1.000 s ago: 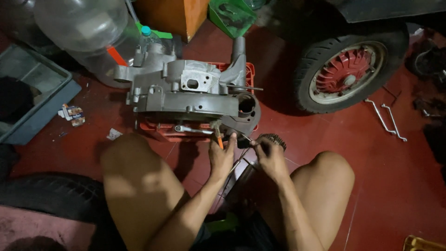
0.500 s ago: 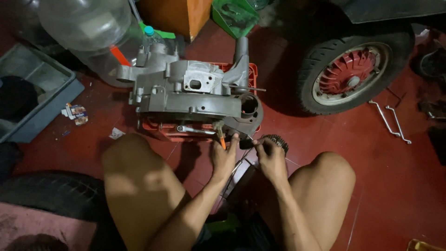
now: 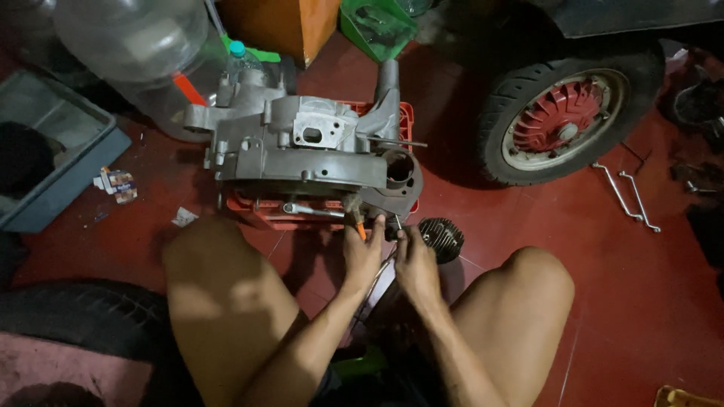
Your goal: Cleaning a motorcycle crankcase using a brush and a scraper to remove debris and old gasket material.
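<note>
A grey metal engine case [image 3: 302,151] lies on a red plastic crate [image 3: 256,212] in front of my bare knees. My left hand [image 3: 362,255] grips an orange-handled tool [image 3: 360,227], whose tip meets the case's lower right edge, under its round opening [image 3: 397,169]. My right hand [image 3: 416,262] is right beside the left one. Its fingertips pinch a small dark part [image 3: 394,229] at the same spot. A dark finned cylinder [image 3: 441,238] sits on the floor just right of my right hand.
A spanner [image 3: 311,211] lies on the crate. To the right are a scooter wheel [image 3: 562,124] and bent wrenches [image 3: 627,197] on the red floor. A tyre [image 3: 72,316], a grey bin [image 3: 56,162] and a large clear bottle [image 3: 136,41] are on the left.
My right hand has shifted left, off the finned cylinder and next to my left hand. Both hands stay at the case's lower right edge.
</note>
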